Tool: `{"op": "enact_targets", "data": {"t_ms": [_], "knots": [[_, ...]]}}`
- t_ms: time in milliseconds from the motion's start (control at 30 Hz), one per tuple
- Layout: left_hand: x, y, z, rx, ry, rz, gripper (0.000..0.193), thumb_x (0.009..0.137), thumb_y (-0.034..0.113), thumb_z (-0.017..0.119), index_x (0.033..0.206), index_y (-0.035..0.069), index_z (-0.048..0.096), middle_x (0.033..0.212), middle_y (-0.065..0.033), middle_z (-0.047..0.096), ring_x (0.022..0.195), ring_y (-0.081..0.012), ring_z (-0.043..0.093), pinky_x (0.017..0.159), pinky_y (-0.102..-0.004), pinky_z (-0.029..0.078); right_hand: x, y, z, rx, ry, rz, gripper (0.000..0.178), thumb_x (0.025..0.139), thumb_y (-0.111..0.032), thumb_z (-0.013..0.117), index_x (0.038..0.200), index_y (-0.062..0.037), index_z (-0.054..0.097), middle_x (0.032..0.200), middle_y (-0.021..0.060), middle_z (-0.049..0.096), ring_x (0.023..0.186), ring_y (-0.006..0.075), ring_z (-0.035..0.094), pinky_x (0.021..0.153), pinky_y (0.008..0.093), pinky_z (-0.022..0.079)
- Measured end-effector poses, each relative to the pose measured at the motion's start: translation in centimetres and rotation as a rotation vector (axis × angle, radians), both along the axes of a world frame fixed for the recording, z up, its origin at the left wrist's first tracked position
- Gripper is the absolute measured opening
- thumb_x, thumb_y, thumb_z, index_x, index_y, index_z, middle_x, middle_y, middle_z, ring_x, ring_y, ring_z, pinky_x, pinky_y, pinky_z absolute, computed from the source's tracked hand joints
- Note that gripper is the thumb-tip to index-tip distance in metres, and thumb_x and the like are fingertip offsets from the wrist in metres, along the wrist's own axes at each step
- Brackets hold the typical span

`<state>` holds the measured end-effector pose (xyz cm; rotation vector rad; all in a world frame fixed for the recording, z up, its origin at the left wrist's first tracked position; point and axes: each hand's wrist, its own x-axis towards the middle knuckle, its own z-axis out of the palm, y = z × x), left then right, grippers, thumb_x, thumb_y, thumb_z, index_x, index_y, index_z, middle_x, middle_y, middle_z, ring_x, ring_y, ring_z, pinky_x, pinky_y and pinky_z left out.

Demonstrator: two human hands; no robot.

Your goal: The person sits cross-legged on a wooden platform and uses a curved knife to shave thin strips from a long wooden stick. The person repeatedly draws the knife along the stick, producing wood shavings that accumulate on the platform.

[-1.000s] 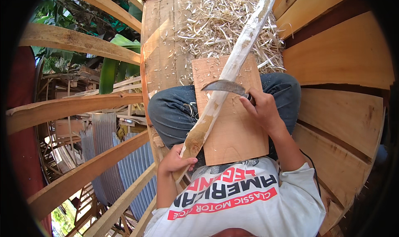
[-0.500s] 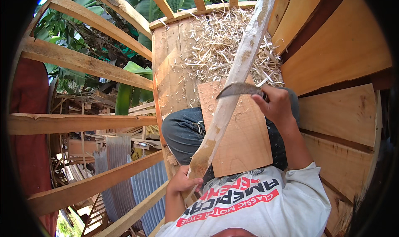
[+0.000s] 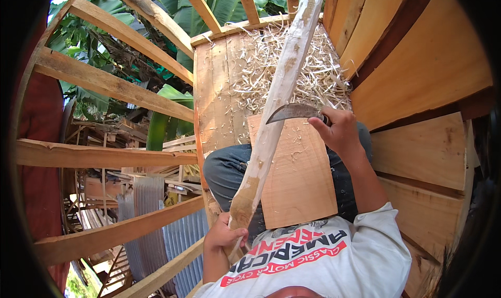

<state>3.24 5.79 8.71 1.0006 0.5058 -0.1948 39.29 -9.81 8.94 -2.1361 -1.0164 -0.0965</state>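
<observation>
A long pale, peeled wooden pole point(image 3: 277, 97) runs from the top of the view down toward my left side, with brown patches left on it. Near its lower end, my left hand point(image 3: 228, 234) is closed round it. My right hand point(image 3: 340, 131) grips the handle of a curved knife point(image 3: 295, 111), whose dark blade lies across the pole at about its middle. Over my lap rests a flat wooden board point(image 3: 297, 180), beneath the pole, with a few curled shavings on it.
Thin wood shavings point(image 3: 318, 71) are heaped on the plank floor point(image 3: 211, 89) ahead of me. Wooden slats point(image 3: 109, 154) form an open railing at left, and a plank wall point(image 3: 417, 152) stands at right. Beyond the railing are corrugated sheets point(image 3: 151, 209) and banana leaves point(image 3: 182, 16).
The pole has swung so its upper end lies further left and it stands steeper. The knife has shifted slightly left in my right hand, still against the pole.
</observation>
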Motion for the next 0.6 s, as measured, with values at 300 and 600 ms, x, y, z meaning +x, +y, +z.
{"op": "enact_targets", "data": {"t_ms": [300, 600], "knots": [[1.7, 0.4, 1.6, 0.057, 0.082, -0.011, 0.034, 0.080, 0.008, 0.075, 0.106, -0.003, 0.056, 0.071, -0.0076, 0.061, 0.056, -0.0163, 0.061, 0.046, -0.0302, 0.050, 0.0, 0.4, -1.3, -0.016, 0.032, -0.004, 0.054, 0.076, -0.054, 0.072, 0.060, -0.0071, 0.049, 0.048, 0.0075, 0.045, 0.042, 0.0255, 0.050, 0.042, 0.0342, 0.040], [1.7, -0.2, 1.4, 0.048, 0.104, -0.018, 0.026, 0.081, 0.006, 0.074, 0.102, -0.002, 0.060, 0.074, -0.0035, 0.062, 0.057, -0.0101, 0.059, 0.049, -0.0266, 0.049, -0.9, 0.7, -1.3, 0.105, 0.022, 0.189, 0.056, 0.081, -0.053, 0.068, 0.061, -0.0041, 0.049, 0.050, 0.0093, 0.042, 0.042, 0.0255, 0.046, 0.042, 0.0335, 0.036]]}}
